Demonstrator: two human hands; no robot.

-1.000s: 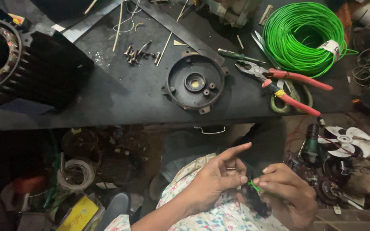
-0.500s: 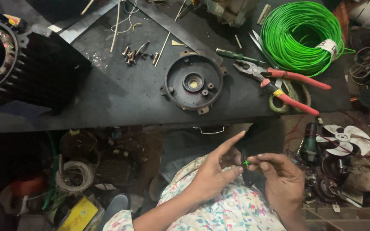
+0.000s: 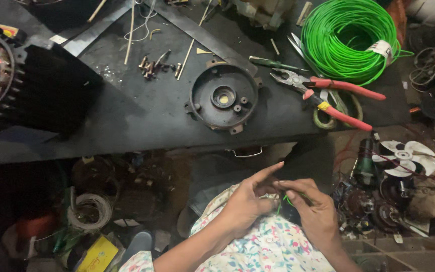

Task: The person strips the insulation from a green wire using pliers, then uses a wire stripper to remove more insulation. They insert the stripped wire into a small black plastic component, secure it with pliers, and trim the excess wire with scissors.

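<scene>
Both hands meet over the lap, pinching a bit of green wire [image 3: 286, 201].

Left hand [image 3: 250, 201] forefinger outstretched; right hand [image 3: 314, 209] fingers curled closed on it, below the bench [image 3: 142, 111].

White paper label [image 3: 381, 49] wraps the green wire coil [image 3: 348, 38].

surface [image 3: 127, 116]: dark, dusty top spanning your view ahead of you
left: your finned motor housing [image 3: 31, 85]
centre: round end cover [image 3: 222, 96], loose bolts [image 3: 149, 65] beyond it
right: green wire coil [image 3: 346, 38], red pliers [image 3: 328, 93] just in front of it, a screwdriver [image 3: 273, 63] beside them
</scene>
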